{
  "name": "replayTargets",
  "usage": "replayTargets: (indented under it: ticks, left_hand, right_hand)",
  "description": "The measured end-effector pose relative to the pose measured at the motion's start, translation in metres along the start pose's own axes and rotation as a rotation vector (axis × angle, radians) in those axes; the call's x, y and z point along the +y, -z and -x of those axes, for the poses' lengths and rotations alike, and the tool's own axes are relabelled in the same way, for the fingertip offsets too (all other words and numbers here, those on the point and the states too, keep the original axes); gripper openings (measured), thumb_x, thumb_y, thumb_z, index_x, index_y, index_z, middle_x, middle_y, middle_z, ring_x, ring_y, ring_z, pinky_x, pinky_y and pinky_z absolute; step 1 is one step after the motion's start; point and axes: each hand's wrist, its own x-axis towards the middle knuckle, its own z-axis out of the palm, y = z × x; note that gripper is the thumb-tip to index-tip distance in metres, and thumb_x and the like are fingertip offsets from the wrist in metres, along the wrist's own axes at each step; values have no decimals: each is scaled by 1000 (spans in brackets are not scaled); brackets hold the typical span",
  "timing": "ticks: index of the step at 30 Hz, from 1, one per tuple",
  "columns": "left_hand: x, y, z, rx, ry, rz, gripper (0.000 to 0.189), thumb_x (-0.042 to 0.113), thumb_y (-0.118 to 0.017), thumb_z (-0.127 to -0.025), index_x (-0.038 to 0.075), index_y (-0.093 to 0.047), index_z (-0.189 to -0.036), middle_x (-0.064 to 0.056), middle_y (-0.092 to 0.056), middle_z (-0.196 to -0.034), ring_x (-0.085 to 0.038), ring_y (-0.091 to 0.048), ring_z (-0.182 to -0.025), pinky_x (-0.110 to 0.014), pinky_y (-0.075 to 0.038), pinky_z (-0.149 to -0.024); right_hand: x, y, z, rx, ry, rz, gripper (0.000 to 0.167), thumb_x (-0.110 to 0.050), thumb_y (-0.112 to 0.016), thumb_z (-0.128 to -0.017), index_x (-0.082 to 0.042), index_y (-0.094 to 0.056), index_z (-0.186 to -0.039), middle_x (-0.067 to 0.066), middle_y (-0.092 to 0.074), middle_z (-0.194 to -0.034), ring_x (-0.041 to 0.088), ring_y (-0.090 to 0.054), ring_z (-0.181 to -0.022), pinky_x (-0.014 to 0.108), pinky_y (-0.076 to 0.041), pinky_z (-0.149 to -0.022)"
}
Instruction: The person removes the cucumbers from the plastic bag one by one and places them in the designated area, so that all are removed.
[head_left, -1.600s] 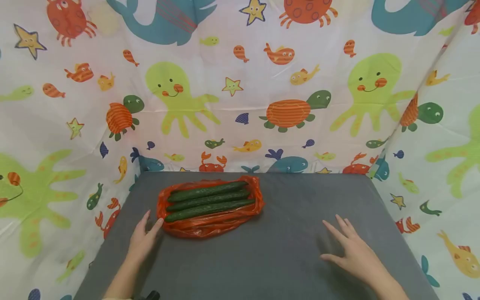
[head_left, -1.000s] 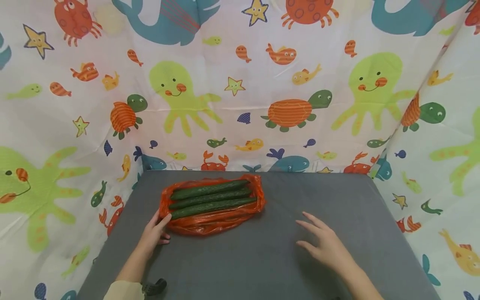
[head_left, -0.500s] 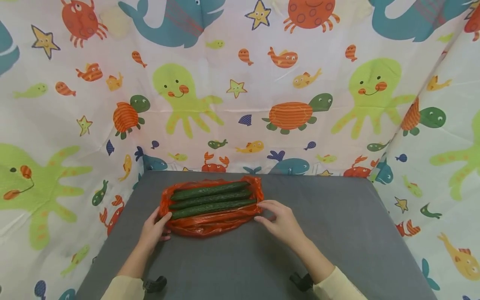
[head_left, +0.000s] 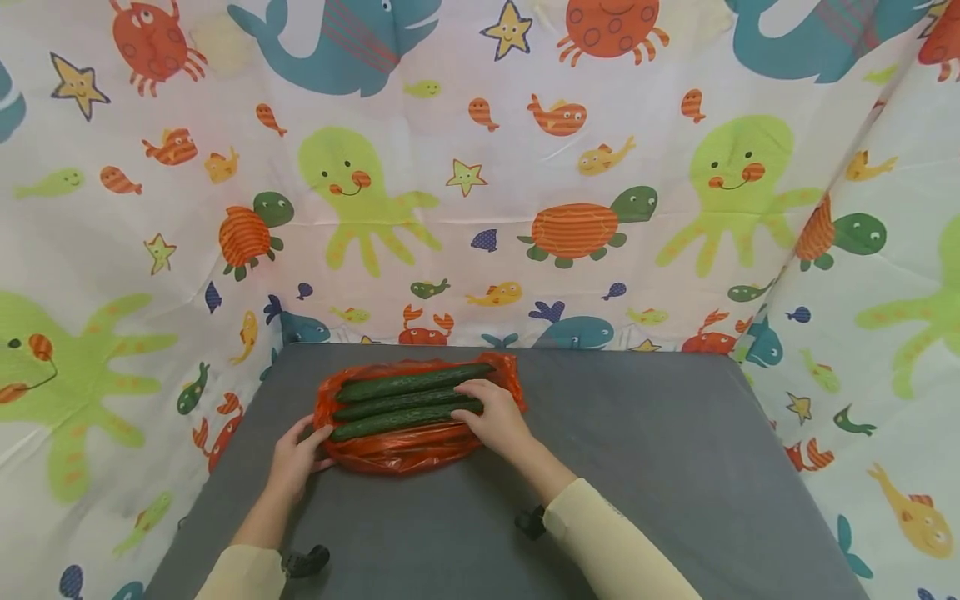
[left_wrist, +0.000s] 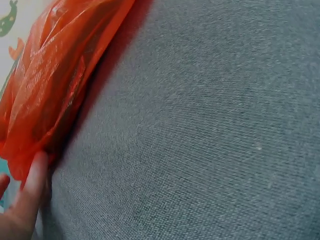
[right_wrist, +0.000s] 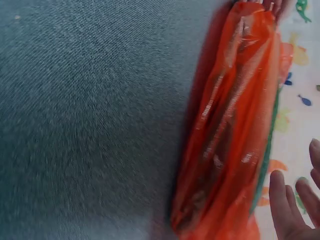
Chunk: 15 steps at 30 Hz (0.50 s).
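Three long green cucumbers lie side by side in an open orange-red plastic bag (head_left: 397, 454): a back cucumber (head_left: 412, 383), a middle cucumber (head_left: 401, 405) and a front cucumber (head_left: 405, 422). At the bag's left end, my left hand (head_left: 292, 460) pinches its edge, thumb on top by the front cucumber's tip; the left wrist view shows a finger (left_wrist: 36, 175) against the gathered plastic. My right hand (head_left: 495, 421) reaches over the right part of the bag, covering the cucumbers' near right ends. Its fingers (right_wrist: 284, 202) are spread, with nothing between them in the right wrist view.
A grey cloth-covered table (head_left: 645, 467) carries the bag near its back left. Printed sea-animal curtains (head_left: 465, 242) rise along its back and both sides. Dark wrist devices, such as the left strap (head_left: 306, 562), show below the sleeves.
My right hand has swept left from the table's right side, past the bag's right end, to over the cucumbers. My left hand came to the bag's left end and stays there.
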Motion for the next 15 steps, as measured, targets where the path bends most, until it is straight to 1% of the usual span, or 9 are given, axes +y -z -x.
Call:
replayTargets:
  ticks: [3, 6, 9, 11, 12, 15]
  left_hand:
    - [-4, 2, -5, -56, 10, 56, 66, 38, -60, -101, 14, -35, -157, -13, -35, -159, -2, -61, -107, -41, -60, -86]
    - [-9, 5, -9, -105, 11, 100, 65, 32, -57, -103, 13, -31, -159, -11, -30, -162, 5, -57, -106, -38, -59, -88]
    - [-13, 9, -11, -140, 14, 110, 66, 30, -56, -103, 12, -28, -160, -11, -28, -163, 8, -56, -107, -33, -58, -90]
    - [-14, 10, -12, -164, 12, 102, 66, 31, -56, -104, 12, -27, -160, -12, -28, -163, 3, -54, -115, -32, -57, -93]
    - [-15, 10, -13, -173, 10, 99, 66, 31, -55, -104, 12, -27, -160, -12, -28, -164, -2, -52, -121, -32, -56, -94]
    - [-15, 11, -13, -199, 0, 83, 65, 32, -53, -105, 13, -26, -161, -12, -25, -165, -18, -40, -138, -36, -54, -99]
  right_hand:
    - [4, -9, -5, 0, -48, -34, 42, -22, -77, -88, -15, -69, -129, 4, -66, -133, 22, -64, -120, 42, -55, -97]
    - [9, -18, -8, -14, -100, -61, 44, -22, -76, -90, -14, -67, -132, 3, -65, -135, 23, -63, -120, 42, -55, -97]
    - [10, -27, -11, -34, -118, -65, 44, -21, -75, -90, -11, -66, -132, 6, -65, -135, 27, -62, -121, 45, -54, -98]
    - [11, -31, -12, -55, -133, -42, 43, -23, -75, -90, -11, -68, -130, 6, -65, -135, 27, -61, -124, 47, -51, -102]
    - [11, -32, -13, -62, -134, -24, 42, -24, -75, -90, -11, -68, -129, 7, -66, -134, 28, -61, -124, 47, -50, -103]
    - [9, -37, -15, -81, -146, 29, 41, -26, -76, -90, -10, -70, -127, 9, -65, -132, 30, -60, -124, 49, -49, -104]
